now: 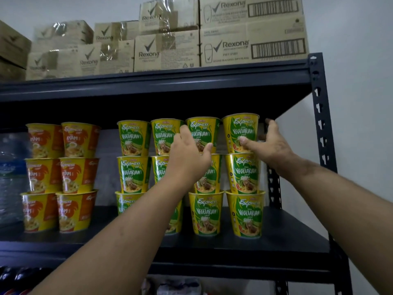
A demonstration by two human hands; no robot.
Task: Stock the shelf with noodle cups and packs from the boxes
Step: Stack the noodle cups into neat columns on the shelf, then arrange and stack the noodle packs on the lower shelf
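Green-and-yellow vegetarian noodle cups (244, 213) stand in stacks three high on the dark shelf board (293, 233). My right hand (270, 145) reaches to the top cup of the rightmost stack (240, 128). Its thumb touches the cup's front, and its straight fingers sit just off the cup's right side. My left hand (189, 156) is in front of the neighbouring stack, fingers loosely spread, with fingertips and thumb against that stack's top cup (204, 128). Orange-and-yellow ayam cups (74, 177) are stacked further left.
Rexona cartons (253, 43) fill the shelf above. The black metal upright (321, 116) stands right of my right hand, with a white wall beyond. Wrapped water bottles (10, 177) sit at the far left. Dark bottles (12, 279) and packets show on the shelf below.
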